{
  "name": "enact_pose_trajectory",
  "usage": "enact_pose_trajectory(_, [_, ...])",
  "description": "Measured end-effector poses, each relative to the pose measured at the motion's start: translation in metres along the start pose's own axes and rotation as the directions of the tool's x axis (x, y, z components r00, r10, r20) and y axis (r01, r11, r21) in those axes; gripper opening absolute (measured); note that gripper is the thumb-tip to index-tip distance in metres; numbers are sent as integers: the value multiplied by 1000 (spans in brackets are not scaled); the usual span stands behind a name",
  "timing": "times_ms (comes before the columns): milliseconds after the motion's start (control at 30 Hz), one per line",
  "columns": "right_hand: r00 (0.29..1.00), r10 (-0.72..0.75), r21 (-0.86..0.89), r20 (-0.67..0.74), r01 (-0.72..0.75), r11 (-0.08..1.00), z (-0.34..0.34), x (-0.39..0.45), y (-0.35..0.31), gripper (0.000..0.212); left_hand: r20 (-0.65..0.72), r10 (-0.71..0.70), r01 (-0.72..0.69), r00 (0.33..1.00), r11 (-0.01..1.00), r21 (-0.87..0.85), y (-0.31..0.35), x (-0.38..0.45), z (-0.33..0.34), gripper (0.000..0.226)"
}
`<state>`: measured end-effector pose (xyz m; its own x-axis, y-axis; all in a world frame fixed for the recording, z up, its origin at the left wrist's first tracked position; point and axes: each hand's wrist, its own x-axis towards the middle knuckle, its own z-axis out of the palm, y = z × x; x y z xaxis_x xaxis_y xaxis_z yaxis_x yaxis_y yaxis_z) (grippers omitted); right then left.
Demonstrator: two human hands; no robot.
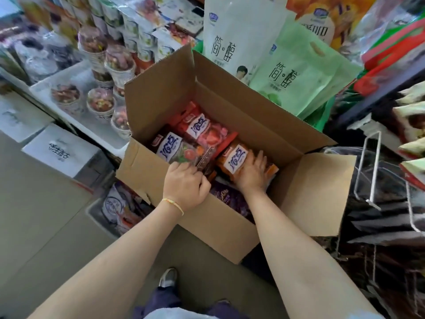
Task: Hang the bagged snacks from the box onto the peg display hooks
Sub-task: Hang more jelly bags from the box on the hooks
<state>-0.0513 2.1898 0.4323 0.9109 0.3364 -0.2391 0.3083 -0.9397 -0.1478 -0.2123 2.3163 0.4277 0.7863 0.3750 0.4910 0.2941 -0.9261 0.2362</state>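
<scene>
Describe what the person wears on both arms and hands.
Both forearms are bare, with no sleeves or gloves in view. The left hand has a thin yellow cord bracelet at its wrist. The right hand and its wrist carry nothing.

I'm looking at a shop: packaged cups (101, 104) fill shelves, wire peg hooks (368, 171) carry hanging snack bags (411, 148).

The left hand's (185, 185) fingertips are tucked behind the dark snack bag (181, 153), the purple bag (227, 196) lies mostly under both arms, and the hanging packets (411, 125) run off the right edge.
</scene>
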Motion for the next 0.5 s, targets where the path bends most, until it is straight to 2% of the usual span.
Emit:
enact_pose_trajectory(100, [994, 10, -69, 109, -2, 998, 9, 13, 1, 116, -49, 15, -16, 999, 1000, -11, -2, 0, 5, 39])
enact_pose_trajectory(267, [992, 35, -222, 124, -7, 975, 13, 14, -5, 120, -81, -2, -2, 997, 999, -49, -1, 2, 7, 39])
enact_pose_trajectory(367, [992, 35, -234, 124, -5, 972, 5, 12, -11, 117, -89, 0, -4, 996, 999, -40, 0, 3, 7, 40])
enact_pose_trajectory(500, [995, 36, -220, 97, -14, 975, -18, 1, -18, 95, -79, -1, -2, 997, 999, -34, 1, 3, 5, 42])
